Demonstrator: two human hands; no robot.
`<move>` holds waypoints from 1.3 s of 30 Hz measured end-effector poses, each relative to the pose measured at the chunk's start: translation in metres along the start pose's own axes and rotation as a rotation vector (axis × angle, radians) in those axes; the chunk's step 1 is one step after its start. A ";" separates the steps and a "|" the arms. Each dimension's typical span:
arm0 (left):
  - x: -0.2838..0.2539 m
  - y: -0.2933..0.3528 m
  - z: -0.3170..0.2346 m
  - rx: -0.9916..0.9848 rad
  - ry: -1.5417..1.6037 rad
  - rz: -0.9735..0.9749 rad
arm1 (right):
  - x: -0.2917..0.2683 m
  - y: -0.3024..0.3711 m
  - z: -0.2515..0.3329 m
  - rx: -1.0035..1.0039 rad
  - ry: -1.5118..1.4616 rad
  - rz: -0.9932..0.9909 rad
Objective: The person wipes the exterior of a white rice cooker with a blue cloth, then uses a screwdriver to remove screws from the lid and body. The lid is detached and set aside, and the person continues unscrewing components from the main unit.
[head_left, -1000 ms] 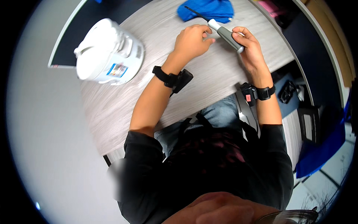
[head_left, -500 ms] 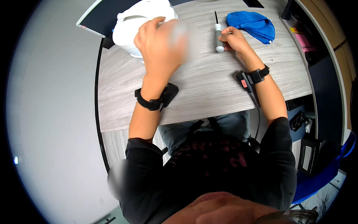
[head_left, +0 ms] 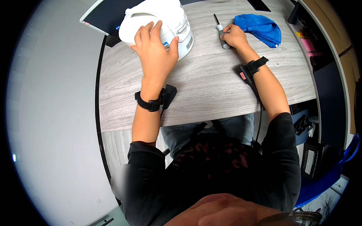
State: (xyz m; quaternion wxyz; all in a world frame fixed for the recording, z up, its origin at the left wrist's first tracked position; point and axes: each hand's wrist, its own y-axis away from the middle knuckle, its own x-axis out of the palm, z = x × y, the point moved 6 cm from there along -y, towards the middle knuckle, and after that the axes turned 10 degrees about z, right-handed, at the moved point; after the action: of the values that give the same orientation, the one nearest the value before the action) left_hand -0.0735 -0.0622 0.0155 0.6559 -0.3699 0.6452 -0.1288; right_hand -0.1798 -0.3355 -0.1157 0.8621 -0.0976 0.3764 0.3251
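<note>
A white rounded appliance (head_left: 177, 19) with a lid, a side latch and a barcode label stands at the back left of the table. My left hand (head_left: 155, 51) is over its near side, fingers spread and thumb apart, gripping nothing; whether the fingertips touch it I cannot tell. At the back right, a screwdriver (head_left: 222, 34) with a grey and white handle and a dark shaft points away from me. My right hand (head_left: 235, 37) has thumb and fingers closed on its handle, partly hiding it.
Just right of the screwdriver lies a crumpled blue cloth (head_left: 260, 28). Black straps with small black devices (head_left: 169, 96) sit on both wrists, and a cable (head_left: 260, 124) hangs from the right one. A dark shelf unit (head_left: 330, 86) borders the table's right side.
My left hand has come down and left, its fingers spreading, so more of the appliance shows. My right fingers have closed on the screwdriver, which has turned slightly, its tip further left.
</note>
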 end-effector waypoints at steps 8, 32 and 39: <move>-0.011 -0.011 0.018 0.103 0.132 -0.067 | -0.007 -0.017 -0.013 0.023 0.030 -0.070; 0.021 0.006 0.075 -0.180 0.591 -0.248 | -0.024 0.061 0.113 -0.754 -0.098 0.588; 0.036 0.024 0.054 -0.337 0.753 -0.052 | -0.011 0.049 0.101 -0.624 -0.340 0.604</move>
State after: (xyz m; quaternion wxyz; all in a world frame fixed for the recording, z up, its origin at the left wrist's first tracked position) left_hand -0.0254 -0.0522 -0.0331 0.3008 -0.4150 0.8428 -0.1642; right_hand -0.1568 -0.2615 -0.0336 0.7079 -0.1835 0.1255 0.6704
